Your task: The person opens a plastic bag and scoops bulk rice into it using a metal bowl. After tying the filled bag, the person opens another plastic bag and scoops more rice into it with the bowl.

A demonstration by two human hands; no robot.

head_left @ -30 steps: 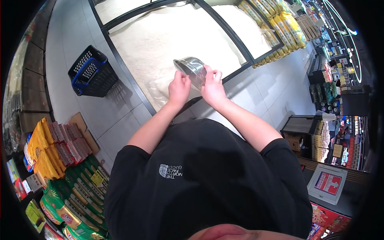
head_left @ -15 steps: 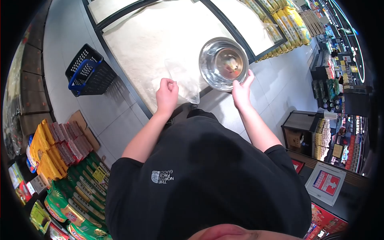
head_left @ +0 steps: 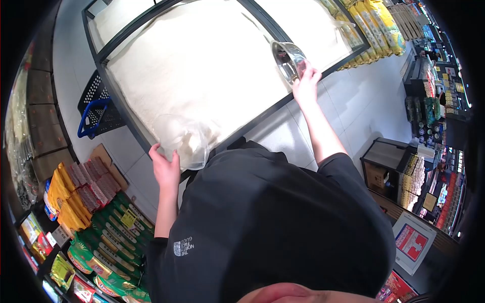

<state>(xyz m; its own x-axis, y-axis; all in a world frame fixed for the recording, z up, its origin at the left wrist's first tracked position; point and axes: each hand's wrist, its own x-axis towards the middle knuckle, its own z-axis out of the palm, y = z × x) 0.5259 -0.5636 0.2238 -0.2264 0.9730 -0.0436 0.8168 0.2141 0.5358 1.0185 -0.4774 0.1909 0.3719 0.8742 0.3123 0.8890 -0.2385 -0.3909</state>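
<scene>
My right hand [head_left: 306,87] grips the rim of a shiny metal bowl [head_left: 289,61], which is tilted on its side above the right part of a bin of white grain [head_left: 192,65]. A clear plastic bag [head_left: 189,141] hangs over the bin's near left corner. Beside it is my left hand [head_left: 165,164], with thumb and fingers apart at the bag's left edge. Part of the bag lies over the bin's frame.
A black basket with a blue handle [head_left: 98,111] stands on the floor left of the bin. Yellow bags [head_left: 374,25] are stacked at the upper right. Green packs [head_left: 108,252] fill the lower left. A black shelf unit [head_left: 386,161] is at the right.
The bowl has turned from face-up to tilted on its side and moved up and away with my right hand. My left hand and the bag have moved left and down, and the bag has opened out.
</scene>
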